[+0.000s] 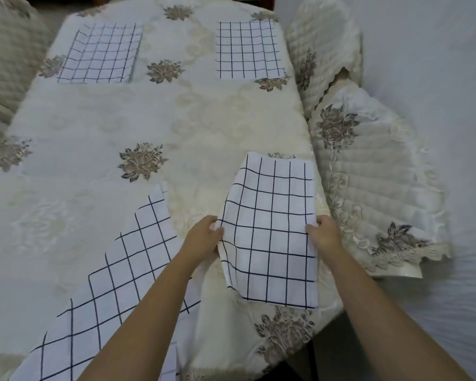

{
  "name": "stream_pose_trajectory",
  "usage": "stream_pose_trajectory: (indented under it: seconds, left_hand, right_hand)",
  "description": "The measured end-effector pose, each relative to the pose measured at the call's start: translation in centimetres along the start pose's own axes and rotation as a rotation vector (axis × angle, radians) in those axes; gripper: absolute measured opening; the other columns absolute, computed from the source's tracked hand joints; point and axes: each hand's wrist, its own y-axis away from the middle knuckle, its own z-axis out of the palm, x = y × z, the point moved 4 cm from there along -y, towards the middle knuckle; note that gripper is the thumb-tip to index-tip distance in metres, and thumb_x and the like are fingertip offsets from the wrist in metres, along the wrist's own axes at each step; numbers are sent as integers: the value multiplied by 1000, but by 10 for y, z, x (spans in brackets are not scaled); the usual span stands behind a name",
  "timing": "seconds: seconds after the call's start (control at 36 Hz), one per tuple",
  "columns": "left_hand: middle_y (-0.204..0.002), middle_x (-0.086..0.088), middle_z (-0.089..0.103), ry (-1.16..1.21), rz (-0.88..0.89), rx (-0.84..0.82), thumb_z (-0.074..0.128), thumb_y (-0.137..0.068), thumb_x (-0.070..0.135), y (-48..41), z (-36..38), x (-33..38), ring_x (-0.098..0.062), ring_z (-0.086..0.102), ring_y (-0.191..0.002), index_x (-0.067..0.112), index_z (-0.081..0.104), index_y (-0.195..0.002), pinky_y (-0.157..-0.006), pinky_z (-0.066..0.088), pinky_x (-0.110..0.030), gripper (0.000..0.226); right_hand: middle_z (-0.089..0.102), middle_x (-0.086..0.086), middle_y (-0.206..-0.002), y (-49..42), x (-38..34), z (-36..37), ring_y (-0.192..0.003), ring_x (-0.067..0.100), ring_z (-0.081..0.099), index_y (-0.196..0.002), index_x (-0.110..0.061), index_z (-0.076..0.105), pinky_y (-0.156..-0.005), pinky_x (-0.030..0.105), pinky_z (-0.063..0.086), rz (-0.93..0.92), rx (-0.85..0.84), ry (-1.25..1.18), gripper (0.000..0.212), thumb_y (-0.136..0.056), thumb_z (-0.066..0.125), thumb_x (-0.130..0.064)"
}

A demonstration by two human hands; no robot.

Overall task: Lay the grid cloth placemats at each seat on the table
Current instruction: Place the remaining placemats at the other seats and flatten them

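A white placemat with a dark grid (270, 229) lies near the table's right edge, its near end lifted. My left hand (202, 237) pinches its left side and my right hand (323, 233) pinches its right side. Another grid placemat (110, 284) lies at the near left, partly under my left forearm. Two more lie flat at the far end: one on the far left (99, 55), one on the far right (249, 49).
The table wears a cream tablecloth (121, 119) with embroidered flowers. A chair with a quilted cream cover (374, 188) stands close on the right, another (324, 50) behind it. A covered chair (8, 50) is at the far left. White floor lies right.
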Motion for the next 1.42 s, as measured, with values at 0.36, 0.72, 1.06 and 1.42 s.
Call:
stream_pose_trajectory:
  seconds: [0.36,0.72,1.06,1.42]
  left_hand:
    - [-46,6,28,-76,377,155,42,-96,9,24,-6,25,-8,31,-39,44,31,-136,-44,28,-13,54]
    - [-71,-12,53,-228,-25,83,39,-97,19,12,-2,-24,-25,53,-70,25,11,-149,-65,42,-31,59]
    - [-63,1,42,-422,-27,90,39,-95,17,9,1,-20,-17,47,-64,16,5,-149,-50,33,-25,64]
    - [-67,3,43,-565,76,60,40,-97,23,6,3,-25,-18,49,-72,17,11,-149,-63,37,-28,59]
  right_hand:
    - [57,9,-94,-9,-25,4,-80,21,51,-110,-5,57,-68,27,39,-141,34,-159,23,-92,43,-8]
    - [48,9,-92,-7,-10,16,-62,12,40,-118,2,50,-48,23,29,-47,-67,23,29,-91,43,-4]
    - [57,19,-112,0,-17,13,-84,19,44,-125,0,46,-68,24,33,-107,-27,133,32,-94,43,-6]
    - [53,12,-88,0,-13,14,-77,24,49,-122,1,48,-67,28,36,-113,43,145,33,-90,47,-8]
